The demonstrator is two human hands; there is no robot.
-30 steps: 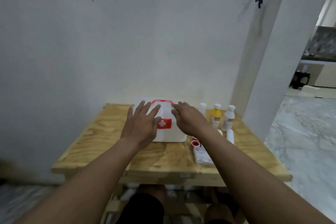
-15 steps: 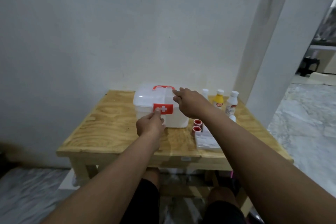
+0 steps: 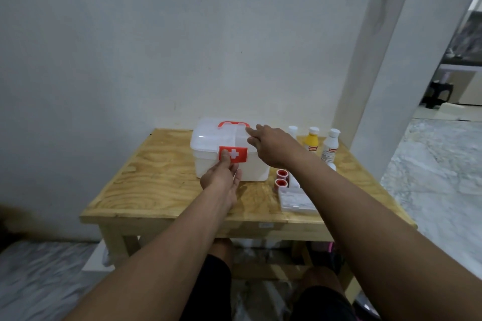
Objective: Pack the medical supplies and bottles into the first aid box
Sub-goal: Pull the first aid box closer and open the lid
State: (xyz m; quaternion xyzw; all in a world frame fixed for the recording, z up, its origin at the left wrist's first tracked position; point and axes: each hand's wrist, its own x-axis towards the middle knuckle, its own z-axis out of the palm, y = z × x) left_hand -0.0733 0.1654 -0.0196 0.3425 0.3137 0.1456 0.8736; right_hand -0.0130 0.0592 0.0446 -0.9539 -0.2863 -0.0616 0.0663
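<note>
Nearest me on the table (image 3: 156,185) a flat white packet (image 3: 297,200) lay by the front edge, with two red tape rolls (image 3: 281,177) just beyond it; nothing looked packed yet. I had the left hand (image 3: 221,177) at the red latch (image 3: 238,155) on the front of the box (image 3: 206,138), thumb pressed on its face, the other fingers curled beneath, pinching it as far as I could tell; the lid was down. The right hand (image 3: 271,146) rested on the lid's right side, fingers straight, holding nothing; three bottles (image 3: 311,142) stood behind it, apart from the box. I judged the step to be opening; next the latch wanted lifting while the right hand steadied.
</note>
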